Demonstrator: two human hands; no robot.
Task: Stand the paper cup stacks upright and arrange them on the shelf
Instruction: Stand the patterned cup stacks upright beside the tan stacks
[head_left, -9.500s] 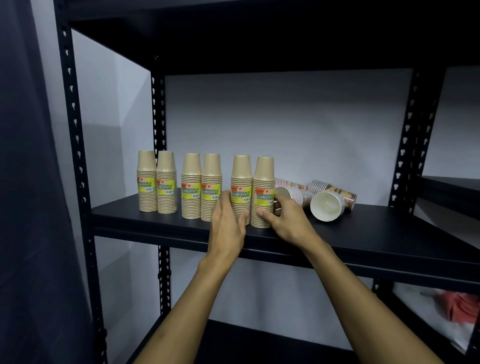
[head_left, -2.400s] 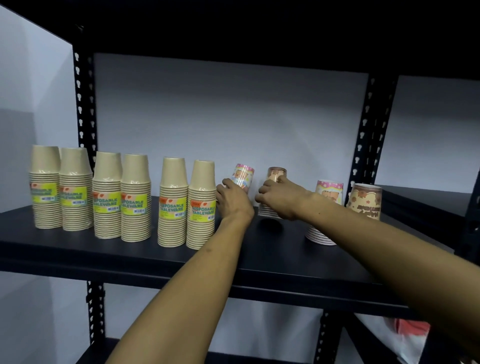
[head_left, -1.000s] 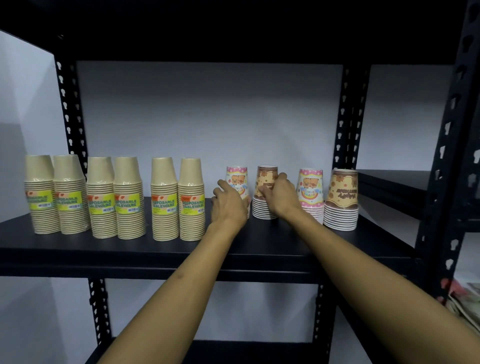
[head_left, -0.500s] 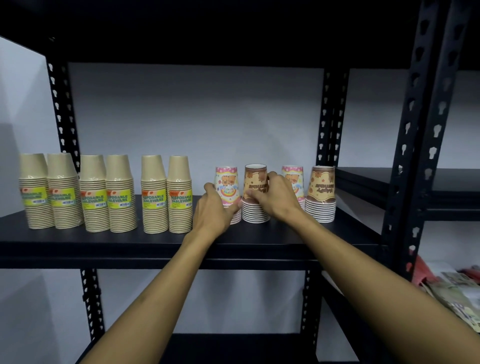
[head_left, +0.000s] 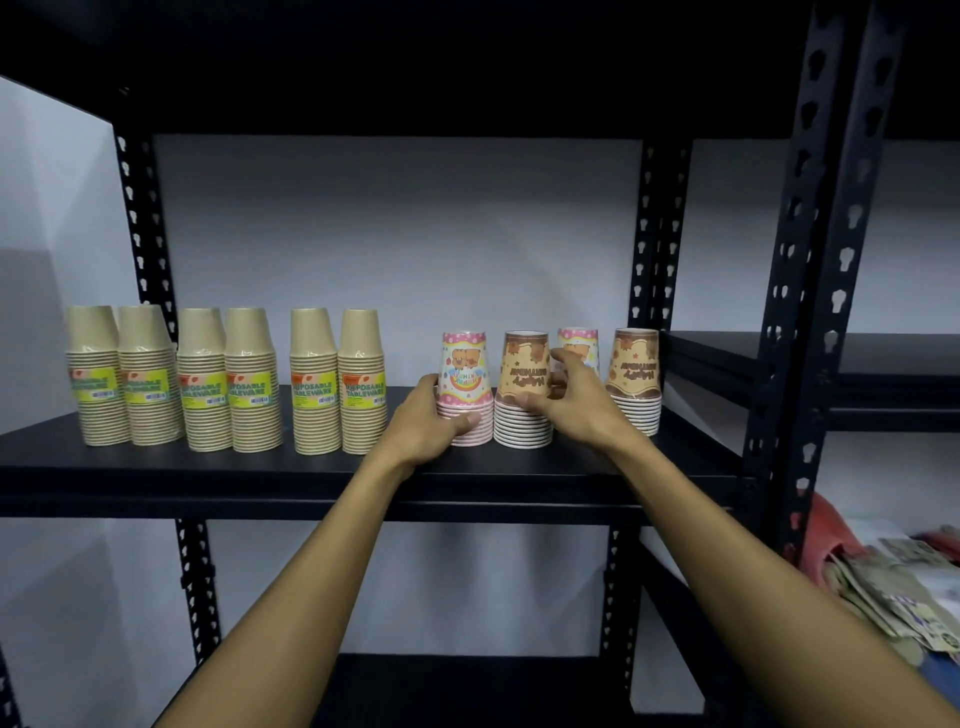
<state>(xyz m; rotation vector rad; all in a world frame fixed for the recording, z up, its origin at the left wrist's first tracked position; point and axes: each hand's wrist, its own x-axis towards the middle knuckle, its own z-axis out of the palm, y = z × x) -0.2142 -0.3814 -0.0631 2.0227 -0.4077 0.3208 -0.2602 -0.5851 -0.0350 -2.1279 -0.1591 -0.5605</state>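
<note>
gripping pink cup stack (head_left: 466, 387) with left hand (head_left: 427, 422), brown cup stack (head_left: 522, 387) with right hand (head_left: 574, 402), both upright on shelf (head_left: 208, 470).

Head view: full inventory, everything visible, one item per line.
Kraft cup stacks: six, tan with yellow labels, upright, left part of shelf.
Pink cup stacks: two, pink print, right of kraft ones; farther one partly hidden.
Brown cup stacks: two, brown print, alternating with pink.
Shelf: one, black metal.
Papers: pile, lower right, unclear.
Hands: left hand on near pink stack; right hand on near brown stack.
</note>
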